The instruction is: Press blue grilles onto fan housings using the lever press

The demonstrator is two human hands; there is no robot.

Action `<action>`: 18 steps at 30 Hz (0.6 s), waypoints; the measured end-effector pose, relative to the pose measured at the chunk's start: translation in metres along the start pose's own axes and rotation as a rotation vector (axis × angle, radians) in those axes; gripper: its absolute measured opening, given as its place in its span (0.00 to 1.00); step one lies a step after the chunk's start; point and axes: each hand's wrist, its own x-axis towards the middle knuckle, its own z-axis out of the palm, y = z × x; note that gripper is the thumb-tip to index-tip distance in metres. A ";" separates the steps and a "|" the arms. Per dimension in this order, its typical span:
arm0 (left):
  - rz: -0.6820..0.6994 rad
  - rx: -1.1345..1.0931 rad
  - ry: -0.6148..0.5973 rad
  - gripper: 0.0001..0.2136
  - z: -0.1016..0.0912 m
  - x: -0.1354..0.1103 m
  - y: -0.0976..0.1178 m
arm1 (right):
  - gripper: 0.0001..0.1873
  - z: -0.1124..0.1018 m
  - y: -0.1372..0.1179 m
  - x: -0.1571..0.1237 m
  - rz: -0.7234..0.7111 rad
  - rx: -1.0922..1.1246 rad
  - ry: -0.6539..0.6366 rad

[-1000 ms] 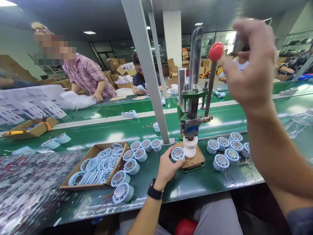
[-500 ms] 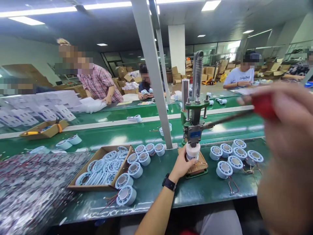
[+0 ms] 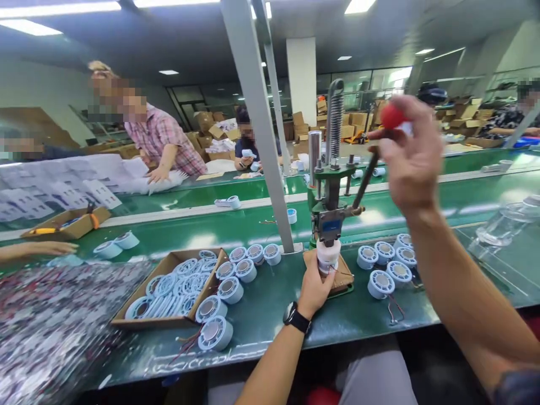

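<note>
A green hand press [image 3: 331, 191] stands on the green bench, its ram over a white round fixture [image 3: 328, 254] on a brown base plate [image 3: 342, 279]. My left hand [image 3: 315, 287] grips the white fixture from the near side; a black watch sits on that wrist. My right hand [image 3: 411, 154] is closed round the press lever's red ball knob [image 3: 391, 116], raised high at the right. Finished light-blue round parts [image 3: 386, 264] with thin wires lie just right of the press.
A cardboard tray [image 3: 166, 289] of light-blue rings sits left of the press, with more round parts [image 3: 236, 273] beside it. A grey slanted post [image 3: 261, 129] rises behind. Plastic-wrapped stock [image 3: 50, 320] lies at far left. Other people work across the conveyor.
My left hand set the blue part on the press. My right hand swung the lever down, then raised it back up. The view shifted slightly.
</note>
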 end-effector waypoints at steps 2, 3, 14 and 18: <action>0.026 0.014 0.019 0.30 0.003 -0.005 0.002 | 0.27 0.023 0.014 -0.013 0.049 0.010 0.007; 0.046 0.018 0.035 0.29 0.002 -0.008 0.002 | 0.30 0.034 0.017 -0.034 0.081 -0.012 0.055; 0.031 0.262 0.463 0.19 -0.157 0.134 -0.006 | 0.39 0.108 0.041 -0.256 0.557 -0.191 0.037; 0.055 0.414 0.106 0.14 -0.155 0.192 -0.014 | 0.35 0.110 0.046 -0.255 0.582 -0.273 0.083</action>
